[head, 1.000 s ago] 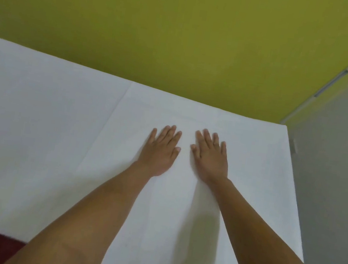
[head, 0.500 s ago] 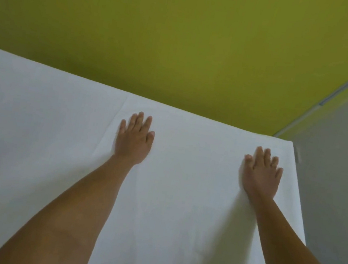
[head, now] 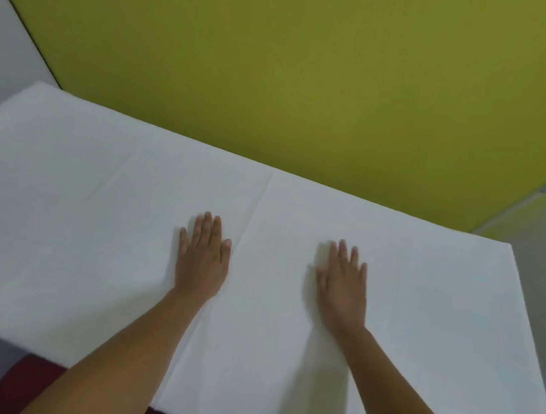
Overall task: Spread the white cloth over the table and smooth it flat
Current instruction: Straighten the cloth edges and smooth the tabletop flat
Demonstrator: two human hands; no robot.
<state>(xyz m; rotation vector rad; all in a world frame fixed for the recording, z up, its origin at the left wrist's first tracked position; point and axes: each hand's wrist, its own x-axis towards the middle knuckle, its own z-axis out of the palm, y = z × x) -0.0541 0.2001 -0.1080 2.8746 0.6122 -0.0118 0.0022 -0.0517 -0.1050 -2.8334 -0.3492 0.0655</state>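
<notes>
Flat beneath straight fingers (head: 206, 229), white cloth (head: 85, 233).

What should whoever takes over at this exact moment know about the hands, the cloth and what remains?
Left hand: flat on the cloth, fingers straight, just left of the long crease.
Right hand: flat on the cloth, fingers straight, right of that crease, holding nothing.
Cloth: spread out, its far edge along the wall, its right edge showing in full. The near left corner is out of view.
Done: the spreading, as far as the view shows.
Left: smoothing. The long crease and a fainter one further left are visible; probably press along them next.
</notes>
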